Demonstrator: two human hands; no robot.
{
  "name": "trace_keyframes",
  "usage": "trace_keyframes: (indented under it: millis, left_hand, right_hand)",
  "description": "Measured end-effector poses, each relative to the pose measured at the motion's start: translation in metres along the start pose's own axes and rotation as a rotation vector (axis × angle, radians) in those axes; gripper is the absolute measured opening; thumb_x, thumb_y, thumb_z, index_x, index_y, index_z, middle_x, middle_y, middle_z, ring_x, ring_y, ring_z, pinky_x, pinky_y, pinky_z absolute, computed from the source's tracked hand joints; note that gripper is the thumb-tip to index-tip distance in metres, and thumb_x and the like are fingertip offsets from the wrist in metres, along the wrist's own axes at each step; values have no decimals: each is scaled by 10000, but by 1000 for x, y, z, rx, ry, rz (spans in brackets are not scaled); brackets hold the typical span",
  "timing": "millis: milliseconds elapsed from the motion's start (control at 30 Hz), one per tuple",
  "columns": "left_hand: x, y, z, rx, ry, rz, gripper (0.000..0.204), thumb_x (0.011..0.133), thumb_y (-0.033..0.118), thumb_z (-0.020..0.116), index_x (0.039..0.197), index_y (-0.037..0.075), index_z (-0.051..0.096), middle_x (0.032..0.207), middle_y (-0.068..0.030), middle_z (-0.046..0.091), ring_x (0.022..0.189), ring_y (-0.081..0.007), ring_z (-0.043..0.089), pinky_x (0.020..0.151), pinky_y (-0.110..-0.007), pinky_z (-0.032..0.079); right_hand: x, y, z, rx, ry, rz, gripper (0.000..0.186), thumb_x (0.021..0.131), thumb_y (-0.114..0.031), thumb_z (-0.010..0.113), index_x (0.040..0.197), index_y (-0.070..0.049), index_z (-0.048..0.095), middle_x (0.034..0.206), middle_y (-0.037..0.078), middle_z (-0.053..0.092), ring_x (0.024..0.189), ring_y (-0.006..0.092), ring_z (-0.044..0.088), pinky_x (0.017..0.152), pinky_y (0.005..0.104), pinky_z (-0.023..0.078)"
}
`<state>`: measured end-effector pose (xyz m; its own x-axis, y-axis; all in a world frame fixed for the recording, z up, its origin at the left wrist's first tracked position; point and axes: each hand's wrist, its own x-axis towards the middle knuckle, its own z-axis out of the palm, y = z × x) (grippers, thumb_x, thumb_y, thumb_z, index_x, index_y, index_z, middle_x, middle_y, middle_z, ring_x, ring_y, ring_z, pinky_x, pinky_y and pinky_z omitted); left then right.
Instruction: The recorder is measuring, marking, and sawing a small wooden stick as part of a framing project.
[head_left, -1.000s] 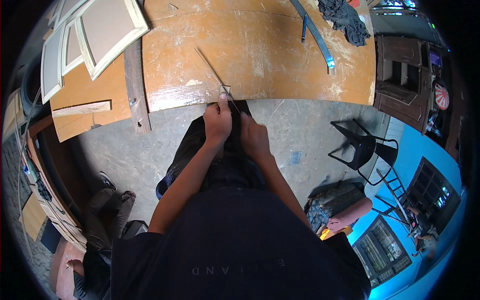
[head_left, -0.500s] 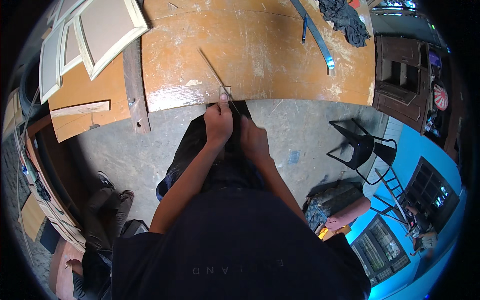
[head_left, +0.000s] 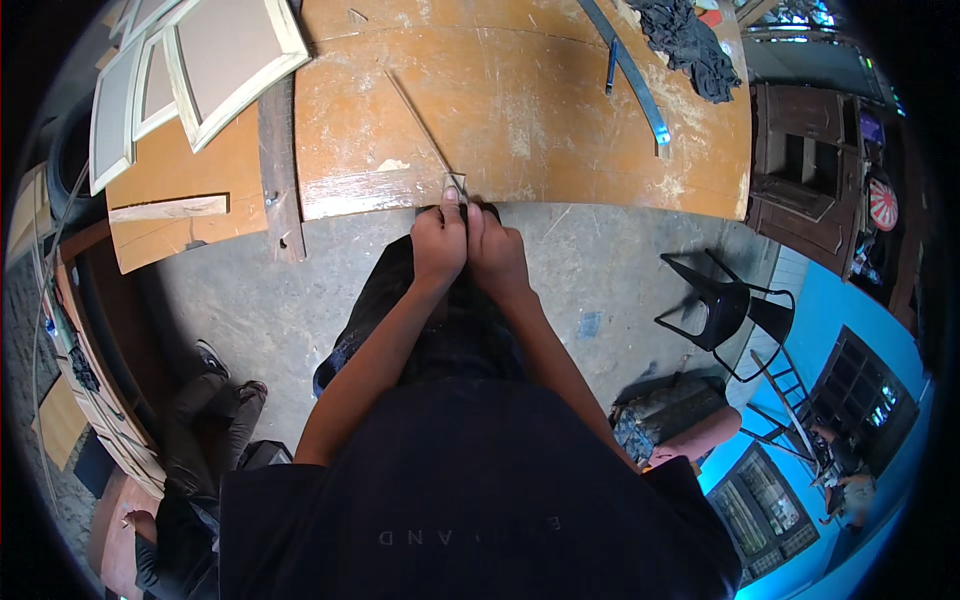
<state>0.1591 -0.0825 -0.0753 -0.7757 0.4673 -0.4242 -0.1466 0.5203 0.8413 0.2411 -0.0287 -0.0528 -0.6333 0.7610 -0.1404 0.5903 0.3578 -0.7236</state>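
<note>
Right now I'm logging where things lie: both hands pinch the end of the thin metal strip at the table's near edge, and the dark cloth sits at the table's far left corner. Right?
Not quite. The head view shows the dark cloth at the far right corner of the wooden table, not the left. The rest holds: left hand and right hand pinch the thin metal strip at the near edge.

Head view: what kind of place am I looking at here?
Probably a woodworking shop. A big scuffed wooden board lies on a bare concrete floor, pale framed panels are stacked at its corner, and both hands hold a thin strip at the board's edge.
</note>
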Motion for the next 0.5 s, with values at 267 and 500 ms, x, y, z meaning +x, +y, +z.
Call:
trace_keyframes:
  millis: [267, 500]
  left_hand:
    - [0, -10, 2, -147, -67, -200, 610, 1076, 404, 472, 702, -64, 584, 566, -156, 544, 556, -241, 525, 573, -432, 431]
    - [-3, 10, 2, -32, -26, -67, 605, 1078, 406, 469, 722, -66, 596, 581, -173, 551, 560, -251, 521, 585, -446, 438]
  right_hand:
    - [-106, 27, -49, -83, -221, 286, 371, 1089, -248, 396, 898, -18, 616, 761, 284, 631, 661, 492, 617, 578, 571, 467]
    - [-2, 15, 3, -75, 18, -73, 367, 1068, -250, 465, 800, -31, 588, 648, 243, 610, 590, 468, 621, 539, 552, 495]
